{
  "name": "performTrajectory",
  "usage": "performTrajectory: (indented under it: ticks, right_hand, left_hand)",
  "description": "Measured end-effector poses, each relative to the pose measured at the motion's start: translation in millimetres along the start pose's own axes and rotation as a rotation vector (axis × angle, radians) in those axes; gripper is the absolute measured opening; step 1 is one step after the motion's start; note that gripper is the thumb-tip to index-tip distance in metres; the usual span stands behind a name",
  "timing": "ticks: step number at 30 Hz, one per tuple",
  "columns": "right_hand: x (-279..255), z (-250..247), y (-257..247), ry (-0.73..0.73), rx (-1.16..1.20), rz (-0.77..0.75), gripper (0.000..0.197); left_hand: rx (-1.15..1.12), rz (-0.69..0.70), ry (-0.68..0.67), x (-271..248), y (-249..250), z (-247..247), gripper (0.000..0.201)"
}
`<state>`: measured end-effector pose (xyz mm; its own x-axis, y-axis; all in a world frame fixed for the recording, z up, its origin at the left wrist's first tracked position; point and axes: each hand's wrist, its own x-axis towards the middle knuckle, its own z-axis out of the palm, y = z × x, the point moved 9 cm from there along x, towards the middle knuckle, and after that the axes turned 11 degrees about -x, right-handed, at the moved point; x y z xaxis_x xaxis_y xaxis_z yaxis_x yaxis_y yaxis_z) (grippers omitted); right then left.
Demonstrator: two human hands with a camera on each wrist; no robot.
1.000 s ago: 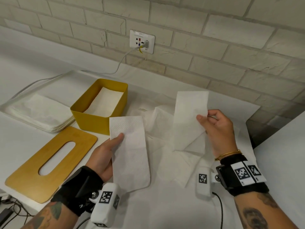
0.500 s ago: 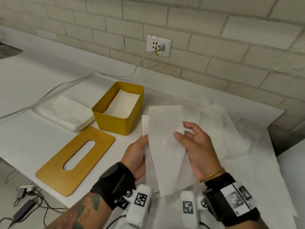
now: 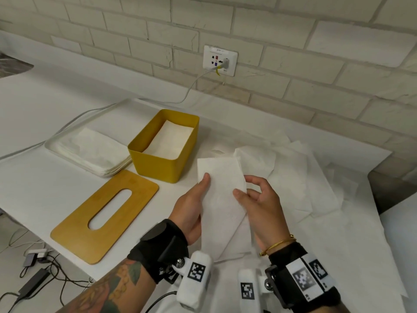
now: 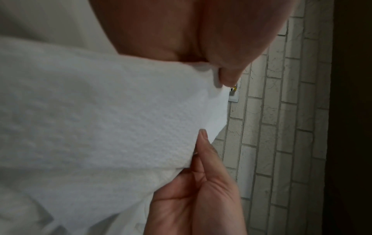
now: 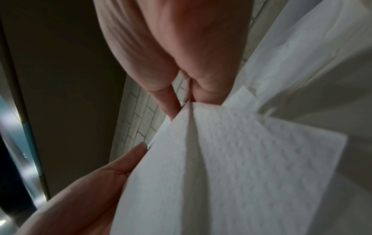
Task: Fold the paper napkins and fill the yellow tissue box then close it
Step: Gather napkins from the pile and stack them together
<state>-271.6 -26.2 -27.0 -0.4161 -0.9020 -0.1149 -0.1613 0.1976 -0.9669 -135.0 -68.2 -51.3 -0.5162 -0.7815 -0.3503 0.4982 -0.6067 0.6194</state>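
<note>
— Starting nearest: two folded napkins [image 3: 222, 199] are held stacked above the table [image 3: 45, 190]. The left hand [image 3: 191, 206] grips their left edge, thumb on top and the other fingers hidden behind the paper. The right hand [image 3: 261, 211] pinches the right edge between thumb and fingers [image 3: 255, 179], which are curled.

— Is the stack seen to be aligned?

— Not quite; a lower layer [image 3: 237, 240] is splayed out to the right beneath the top strip. In the right wrist view the two layers are seen parted in a wedge below the pinch.

— How should the step be done well, then?

— It is judged that the long edges should be squared first, with the strips slid against each other under light pressure so the thin paper is not torn or creased. A grip at both edges is best kept until the stack is flat.

— And beyond the hands?

— More loose napkins [image 3: 293, 168] lie crumpled to the right. The slotted lid [image 3: 85, 229] lies flat at the left, just in front of the yellow tissue box [image 3: 162, 163], which stands open with white paper already lying inside. A tray of unfolded napkins [image 3: 90, 152] sits left of it. The pair should be lowered in flat, lengthwise, before the lid is fitted.
</note>
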Motion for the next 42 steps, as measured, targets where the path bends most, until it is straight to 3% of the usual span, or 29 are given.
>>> performTrajectory:
  ticks: [5, 8, 11, 13, 15, 17, 29, 35, 38, 42]
  right_hand:
    - [1, 1, 9, -0.004, -0.001, 0.024, 0.038]
    - [-4, -16, 7, 0.112, -0.077, -0.033, 0.041]
    - [-19, -31, 0, 0.201, -0.122, -0.11, 0.028]
    - [-23, -19, 10, 0.076, -0.066, -0.027, 0.021]
    - [-24, -2, 26, -0.049, 0.017, 0.087, 0.027]
    - [-24, 7, 30, -0.08, 0.079, 0.136, 0.032]
    - [-18, 28, 1, -0.164, 0.532, 0.063, 0.023]
    - [-22, 30, 9, -0.23, 0.502, 0.081, 0.038]
    - [-24, 25, 21, -0.225, 0.453, 0.089, 0.029]
    - [-27, 13, 42, -0.172, 0.163, 0.086, 0.037]
  left_hand:
    - [0.004, 0.038, 0.019, 3, 6, -2, 0.037]
    - [-0.007, 0.087, 0.03, 4, 17, -2, 0.037]
    - [-0.021, 0.126, 0.067, 6, 27, -8, 0.04]
    - [-0.024, 0.13, 0.083, 8, 28, -12, 0.043]
    - [-0.033, 0.126, 0.076, 9, 25, -9, 0.045]
    - [-0.031, 0.114, 0.052, 9, 22, -4, 0.045]
    - [0.044, 0.116, -0.025, 5, 12, 7, 0.05]
    - [0.026, 0.147, 0.001, 7, 17, -1, 0.05]
    - [0.019, 0.177, 0.017, 7, 25, -1, 0.043]
    - [0.02, 0.174, 0.036, 7, 30, -4, 0.043]
